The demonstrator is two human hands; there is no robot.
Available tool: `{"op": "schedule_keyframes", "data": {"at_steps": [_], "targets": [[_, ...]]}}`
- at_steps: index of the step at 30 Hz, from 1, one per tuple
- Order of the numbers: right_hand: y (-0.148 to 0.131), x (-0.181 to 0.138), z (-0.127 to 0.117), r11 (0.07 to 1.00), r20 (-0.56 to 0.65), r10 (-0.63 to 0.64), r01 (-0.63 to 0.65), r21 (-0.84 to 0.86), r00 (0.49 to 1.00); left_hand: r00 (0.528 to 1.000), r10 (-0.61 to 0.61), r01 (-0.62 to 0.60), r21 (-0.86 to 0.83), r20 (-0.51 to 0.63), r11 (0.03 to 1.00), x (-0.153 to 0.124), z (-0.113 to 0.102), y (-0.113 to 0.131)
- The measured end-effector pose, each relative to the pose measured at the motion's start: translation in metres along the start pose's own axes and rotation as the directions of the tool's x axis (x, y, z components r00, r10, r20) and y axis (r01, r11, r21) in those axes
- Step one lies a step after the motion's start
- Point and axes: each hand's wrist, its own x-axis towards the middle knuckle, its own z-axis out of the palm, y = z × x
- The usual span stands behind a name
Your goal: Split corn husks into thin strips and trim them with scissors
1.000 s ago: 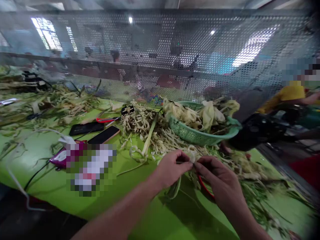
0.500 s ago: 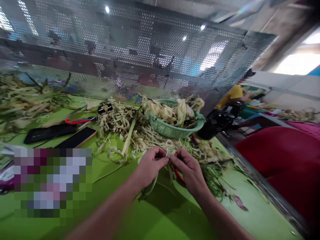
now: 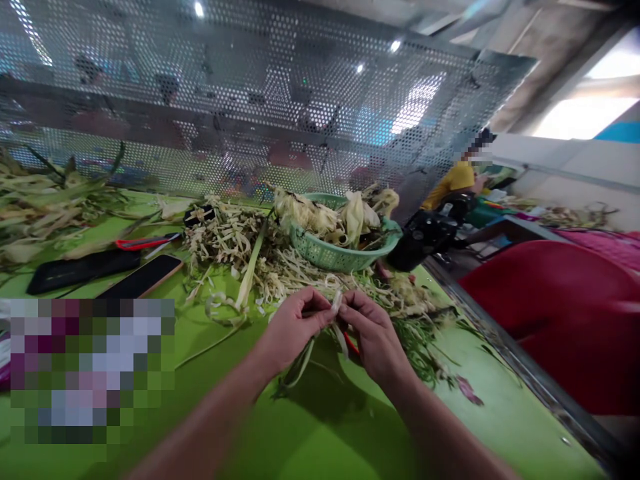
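Note:
Over the green table, my left hand (image 3: 295, 323) and my right hand (image 3: 370, 328) meet with fingertips close together. A thin pale strip of dried husk (image 3: 337, 301) stands up between them, pinched by both hands. Longer greenish strips (image 3: 300, 365) hang below my left hand toward the tabletop. Under my right hand's fingers shows a curved red piece (image 3: 351, 343), perhaps a tool handle; the rest of it is hidden by the hand. Behind both hands lies a heap of pale husk shreds (image 3: 280, 273).
A green basket (image 3: 345, 259) of dried husks stands behind my hands. At left lie red-handled scissors (image 3: 145, 242), a black case (image 3: 83, 270) and a phone (image 3: 145, 277). Green sprigs (image 3: 420, 347) lie at right, near a red chair (image 3: 545, 320). A perforated metal panel (image 3: 240, 120) rises behind.
The pale strip now sticks up more clearly between my fingertips. My hands stay close together in nearly the same place, while the whole view has shifted slightly.

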Motion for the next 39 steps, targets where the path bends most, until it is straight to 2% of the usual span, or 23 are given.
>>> {"op": "schedule_keyframes", "data": {"at_steps": [4, 11, 17, 21, 29, 32, 35, 39], "targets": [[0.0019, -0.0001, -0.0017, 0.996, -0.005, -0.063, 0.062, -0.069, 0.998, 1.0, -0.024, 0.024, 0.045, -0.005, 0.999, 0.0001, -0.0004, 0.0013], [0.0008, -0.0032, -0.001, 0.948, 0.033, -0.195, 0.197, -0.249, 0.98, 0.995, -0.013, 0.022, 0.086, -0.102, 0.996, 0.0041, -0.0024, -0.0074], [0.001, -0.0023, -0.0011, 0.899, 0.001, -0.277, 0.26, -0.354, 0.961, 0.999, 0.017, -0.01, 0.22, -0.03, 0.975, 0.0021, -0.0015, -0.0031], [0.0004, -0.0017, -0.0016, 0.888, 0.005, -0.283, 0.264, -0.376, 0.959, 0.999, 0.042, -0.033, 0.28, -0.026, 0.959, 0.0017, -0.0034, -0.0023], [0.0001, -0.0006, -0.0022, 0.933, -0.011, -0.209, 0.196, -0.303, 0.978, 0.999, 0.025, -0.035, 0.317, 0.035, 0.948, 0.0028, -0.0057, -0.0038], [-0.0003, 0.0001, 0.0, 0.95, -0.017, -0.188, 0.177, -0.257, 0.982, 1.0, 0.006, -0.01, 0.251, 0.015, 0.968, 0.0024, -0.0055, -0.003], [0.0004, 0.0012, 0.0025, 0.962, 0.013, -0.15, 0.149, -0.228, 0.989, 0.993, -0.039, 0.052, 0.111, -0.113, 0.992, 0.0032, -0.0049, -0.0029], [0.0034, 0.0022, 0.0048, 0.937, 0.061, -0.134, 0.146, -0.318, 0.989, 0.972, -0.065, 0.046, -0.087, -0.226, 0.995, 0.006, -0.0043, -0.0042]]}}
